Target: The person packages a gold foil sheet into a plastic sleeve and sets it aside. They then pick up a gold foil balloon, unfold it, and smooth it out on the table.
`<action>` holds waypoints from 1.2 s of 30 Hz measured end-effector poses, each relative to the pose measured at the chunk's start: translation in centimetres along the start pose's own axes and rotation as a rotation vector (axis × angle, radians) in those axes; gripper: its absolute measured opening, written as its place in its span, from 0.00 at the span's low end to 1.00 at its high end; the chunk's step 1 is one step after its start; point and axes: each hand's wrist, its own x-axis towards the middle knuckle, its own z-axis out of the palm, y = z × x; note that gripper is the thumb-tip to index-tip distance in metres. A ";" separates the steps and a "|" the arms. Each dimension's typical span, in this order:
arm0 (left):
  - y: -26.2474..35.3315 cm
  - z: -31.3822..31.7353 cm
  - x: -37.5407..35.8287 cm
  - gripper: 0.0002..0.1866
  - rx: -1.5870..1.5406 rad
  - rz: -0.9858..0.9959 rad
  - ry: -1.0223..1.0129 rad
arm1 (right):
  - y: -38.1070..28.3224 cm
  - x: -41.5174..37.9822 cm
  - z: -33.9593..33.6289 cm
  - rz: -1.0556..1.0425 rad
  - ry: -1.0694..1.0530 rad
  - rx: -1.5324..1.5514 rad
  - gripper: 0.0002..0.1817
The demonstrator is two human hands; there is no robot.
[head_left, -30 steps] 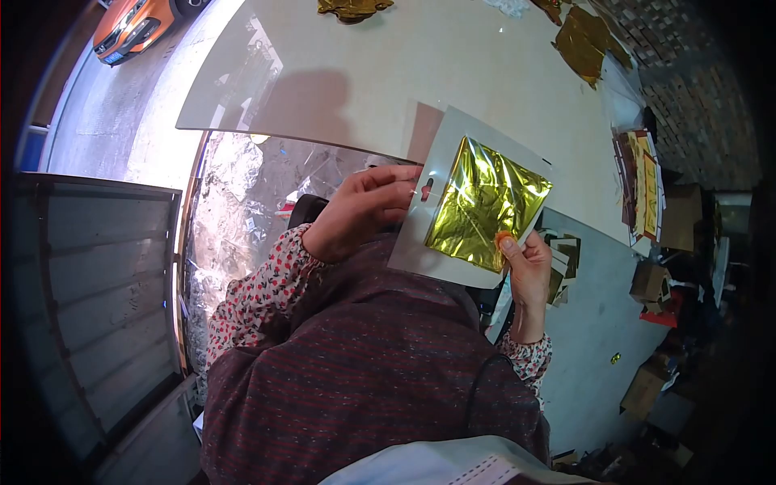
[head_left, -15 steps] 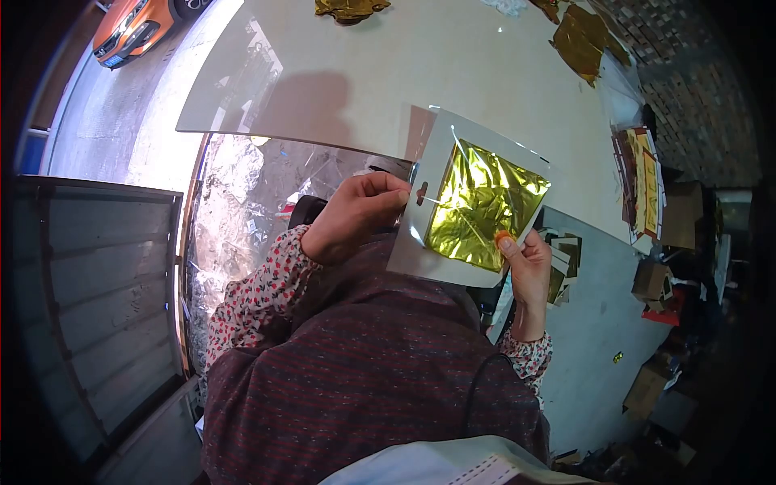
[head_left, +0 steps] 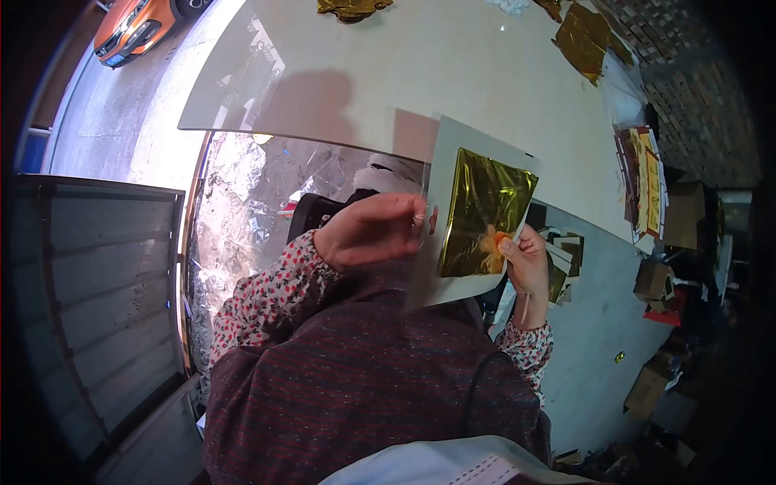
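Observation:
A flat packet (head_left: 469, 287) of gold foil sheet (head_left: 489, 210) on a pale card, in what looks like a clear sleeve, is held up tilted in front of my body. A hang hole shows near its left edge. My right hand (head_left: 529, 259) pinches the lower right edge, thumb on the front; an orange cover sits on the thumb tip. At the left edge by the hang hole is my left hand (head_left: 376, 230), fingers stretched out. Its fingertips are partly hidden at the packet's edge, and I see no firm grip.
The pale tabletop (head_left: 388, 73) extends beyond the packet. Crumpled gold foil pieces (head_left: 586, 40) lie at its far right, another foil piece (head_left: 354, 8) at the far edge. A printed stack (head_left: 647, 186) sits at the right. A grey metal panel (head_left: 105, 299) stands at the left.
The packet has turned, its left edge swinging down and slightly right. My left hand has moved right and its fingers have loosened from a pinch. My right hand keeps its hold.

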 end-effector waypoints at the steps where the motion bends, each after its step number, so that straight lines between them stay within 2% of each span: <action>1: -0.1 0.0 0.2 0.08 -0.037 0.000 -0.033 | 0.1 0.1 0.2 0.003 -0.004 0.017 0.16; 3: -0.5 -0.2 0.6 0.10 -0.066 0.018 -0.086 | 0.1 0.2 0.6 -0.006 -0.019 0.022 0.16; 10: -2.2 0.1 0.9 0.08 0.061 0.201 0.094 | 0.4 0.1 0.4 -0.007 -0.014 0.024 0.19; 13: -2.5 -0.3 0.7 0.08 0.065 0.173 0.034 | -0.3 0.1 1.6 -0.016 0.007 0.066 0.16; 16: -2.7 -1.7 1.0 0.09 0.287 0.183 -0.105 | -0.2 -0.1 1.4 0.014 -0.024 0.107 0.17; 22: -1.5 -0.3 0.6 0.16 0.167 0.116 -0.084 | 0.4 -0.1 1.1 -0.020 -0.003 0.113 0.15; 25: -1.1 1.3 0.9 0.21 0.280 0.246 0.240 | -0.3 0.0 1.8 -0.056 0.116 0.095 0.13; 26: -1.3 0.3 0.9 0.27 0.546 0.341 0.380 | -0.3 0.2 1.9 -0.059 0.149 0.042 0.12; 29: -1.6 -0.7 0.7 0.32 0.739 0.318 0.485 | 0.1 0.1 2.3 -0.067 0.243 -0.058 0.12; 32: -3.0 -0.5 0.7 0.30 0.361 0.379 0.504 | 0.4 1.0 3.0 -0.090 0.289 -0.010 0.11; 34: -4.5 -1.3 1.1 0.24 0.238 0.380 0.553 | 0.5 1.5 3.4 -0.093 0.298 -0.011 0.11; 36: -5.2 -1.6 1.6 0.21 0.355 0.381 0.602 | 0.7 1.6 3.7 -0.085 0.300 -0.025 0.11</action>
